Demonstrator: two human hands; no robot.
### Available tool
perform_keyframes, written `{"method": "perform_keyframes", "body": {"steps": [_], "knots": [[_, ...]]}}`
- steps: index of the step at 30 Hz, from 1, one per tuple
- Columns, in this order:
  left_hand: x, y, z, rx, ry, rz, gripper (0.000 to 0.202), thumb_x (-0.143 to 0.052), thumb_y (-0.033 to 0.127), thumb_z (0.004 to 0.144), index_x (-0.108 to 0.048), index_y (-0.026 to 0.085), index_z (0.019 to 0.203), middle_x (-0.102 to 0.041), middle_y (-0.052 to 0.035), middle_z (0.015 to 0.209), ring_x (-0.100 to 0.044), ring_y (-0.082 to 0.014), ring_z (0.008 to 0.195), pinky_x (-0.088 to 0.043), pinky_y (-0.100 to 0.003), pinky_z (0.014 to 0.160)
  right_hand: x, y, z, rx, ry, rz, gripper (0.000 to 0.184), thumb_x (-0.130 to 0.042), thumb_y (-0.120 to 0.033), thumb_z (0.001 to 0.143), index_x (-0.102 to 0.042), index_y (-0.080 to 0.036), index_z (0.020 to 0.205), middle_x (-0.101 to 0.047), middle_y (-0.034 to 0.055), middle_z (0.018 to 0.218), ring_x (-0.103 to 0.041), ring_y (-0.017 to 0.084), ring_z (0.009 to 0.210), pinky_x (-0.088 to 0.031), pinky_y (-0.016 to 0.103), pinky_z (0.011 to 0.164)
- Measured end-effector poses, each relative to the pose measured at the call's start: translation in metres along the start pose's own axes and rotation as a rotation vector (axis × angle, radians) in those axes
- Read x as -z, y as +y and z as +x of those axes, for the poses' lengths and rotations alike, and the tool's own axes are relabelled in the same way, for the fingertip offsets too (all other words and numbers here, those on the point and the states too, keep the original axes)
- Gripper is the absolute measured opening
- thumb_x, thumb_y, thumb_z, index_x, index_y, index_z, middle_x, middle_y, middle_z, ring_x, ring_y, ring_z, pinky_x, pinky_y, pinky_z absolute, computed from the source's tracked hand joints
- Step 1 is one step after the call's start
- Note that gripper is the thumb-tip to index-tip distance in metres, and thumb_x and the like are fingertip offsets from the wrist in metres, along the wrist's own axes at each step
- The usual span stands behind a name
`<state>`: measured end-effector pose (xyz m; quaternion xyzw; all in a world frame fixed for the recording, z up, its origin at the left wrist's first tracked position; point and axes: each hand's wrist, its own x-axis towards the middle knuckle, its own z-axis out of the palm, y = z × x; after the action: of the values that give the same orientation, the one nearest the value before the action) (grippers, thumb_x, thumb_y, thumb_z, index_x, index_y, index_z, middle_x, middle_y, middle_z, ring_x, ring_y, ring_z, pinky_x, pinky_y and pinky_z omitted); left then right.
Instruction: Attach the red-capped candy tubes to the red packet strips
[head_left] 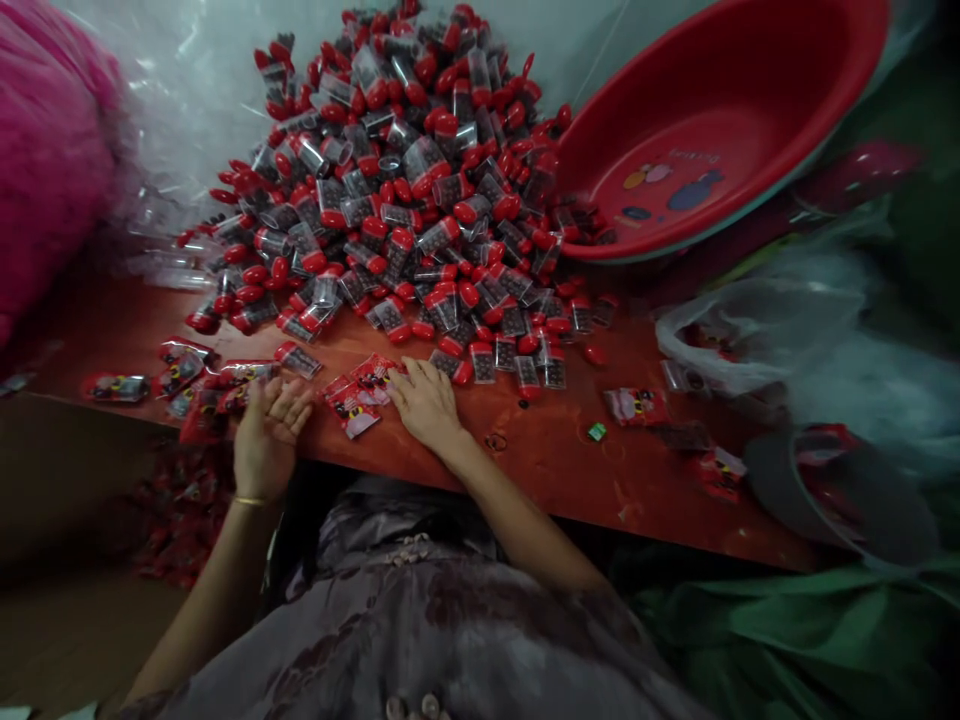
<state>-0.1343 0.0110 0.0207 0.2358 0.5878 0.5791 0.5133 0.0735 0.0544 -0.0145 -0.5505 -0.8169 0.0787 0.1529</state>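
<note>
Flat red printed packets lie overlapping on the wooden table in front of me. My right hand rests at their right side, fingers stretched out and touching the packet edge. To the left, my left hand is turned palm up with loosely bent fingers and nothing visible in it. It is beside a cluster of filled red packets, some with clear tubes showing inside. A single clear tube with a red cap lies just above that hand.
A large heap of red-capped clear tubes covers the table's back. A red basin tilts against it at right. Plastic bags, loose packets and a grey container stand rightward. Many packets lie below the table's left edge.
</note>
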Motion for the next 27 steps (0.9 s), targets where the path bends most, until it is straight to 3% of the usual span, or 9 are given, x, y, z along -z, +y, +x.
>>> {"method": "perform_keyframes", "body": {"steps": [2,5,11,15,17,20,22,24,27], "knots": [[-0.008,-0.018,-0.010,-0.257,-0.051,0.389,0.047,-0.059,0.050,0.078,-0.059,0.022,0.116,-0.053,-0.0085,0.135,-0.044,-0.0279,0.128,-0.028,-0.045,0.110,-0.003,0.002,-0.004,-0.024,0.006,-0.006,0.038,-0.036,-0.034,0.095,-0.057,-0.023,0.125,-0.051,0.0098,0.135,-0.042,0.028,0.119,-0.035,0.043,0.095],[-0.029,-0.043,-0.022,-0.561,-0.235,0.952,0.041,-0.059,0.040,0.079,-0.062,0.018,0.114,-0.046,-0.0140,0.141,-0.028,-0.0343,0.137,-0.013,-0.052,0.112,-0.004,0.007,-0.011,-0.031,0.030,-0.007,0.036,-0.038,-0.033,0.095,-0.059,-0.024,0.123,-0.053,0.0091,0.133,-0.042,0.026,0.119,-0.035,0.041,0.094],[-0.072,-0.055,-0.018,-0.724,-0.271,1.387,0.035,-0.042,0.031,0.089,-0.063,0.015,0.113,-0.057,-0.0175,0.129,-0.031,-0.0356,0.135,-0.018,-0.056,0.109,-0.007,0.017,-0.015,-0.029,0.229,0.000,0.028,-0.046,-0.031,0.093,-0.068,-0.026,0.110,-0.064,0.0051,0.119,-0.050,0.021,0.107,-0.038,0.033,0.088],[-0.074,-0.050,-0.017,-0.779,-0.191,1.250,0.037,-0.047,0.035,0.087,-0.061,0.014,0.114,-0.056,-0.0178,0.129,-0.035,-0.0364,0.133,-0.023,-0.057,0.107,0.002,0.022,-0.021,-0.032,0.449,-0.034,0.025,-0.049,-0.030,0.092,-0.070,-0.024,0.105,-0.068,0.0040,0.112,-0.055,0.019,0.099,-0.039,0.031,0.085],[-0.070,-0.045,-0.022,-0.759,-0.117,1.058,0.040,-0.050,0.038,0.085,-0.061,0.014,0.115,-0.061,-0.0167,0.124,-0.047,-0.0331,0.124,-0.031,-0.050,0.104,0.011,0.021,-0.028,-0.002,0.504,-0.060,0.023,-0.051,-0.030,0.091,-0.069,-0.025,0.105,-0.069,0.0035,0.112,-0.056,0.019,0.099,-0.037,0.032,0.086],[-0.072,-0.038,-0.029,-0.527,-0.162,0.703,0.040,-0.057,0.043,0.081,-0.065,0.016,0.108,-0.072,-0.0104,0.095,-0.066,-0.0233,0.089,-0.048,-0.036,0.084,0.023,0.014,-0.039,0.039,0.519,-0.067,0.022,-0.053,-0.028,0.090,-0.068,-0.029,0.106,-0.067,0.0026,0.116,-0.056,0.019,0.103,-0.034,0.036,0.088],[-0.080,-0.033,-0.029,-0.338,-0.237,0.464,0.036,-0.061,0.045,0.077,-0.070,0.015,0.093,-0.072,-0.0059,0.077,-0.064,-0.0175,0.068,-0.049,-0.028,0.069,0.028,0.007,-0.044,0.058,0.501,-0.013,0.023,-0.053,-0.027,0.090,-0.065,-0.030,0.109,-0.065,0.0022,0.119,-0.054,0.020,0.106,-0.031,0.038,0.092],[-0.090,-0.029,-0.027,-0.233,-0.272,0.276,0.032,-0.066,0.045,0.072,-0.071,0.013,0.078,-0.069,-0.0036,0.068,-0.059,-0.0142,0.061,-0.047,-0.025,0.063,0.031,0.000,-0.047,0.038,0.484,0.125,0.029,-0.053,-0.030,0.089,-0.060,-0.028,0.117,-0.063,0.0050,0.123,-0.053,0.021,0.111,-0.031,0.040,0.096],[-0.098,-0.027,-0.026,-0.213,-0.282,0.168,0.027,-0.072,0.039,0.066,-0.072,0.013,0.072,-0.068,-0.0023,0.065,-0.057,-0.0130,0.059,-0.046,-0.024,0.062,0.030,-0.003,-0.048,-0.122,0.452,0.499,0.043,-0.051,-0.039,0.088,-0.053,-0.017,0.125,-0.062,0.0116,0.120,-0.057,0.021,0.106,-0.042,0.035,0.089]]}}
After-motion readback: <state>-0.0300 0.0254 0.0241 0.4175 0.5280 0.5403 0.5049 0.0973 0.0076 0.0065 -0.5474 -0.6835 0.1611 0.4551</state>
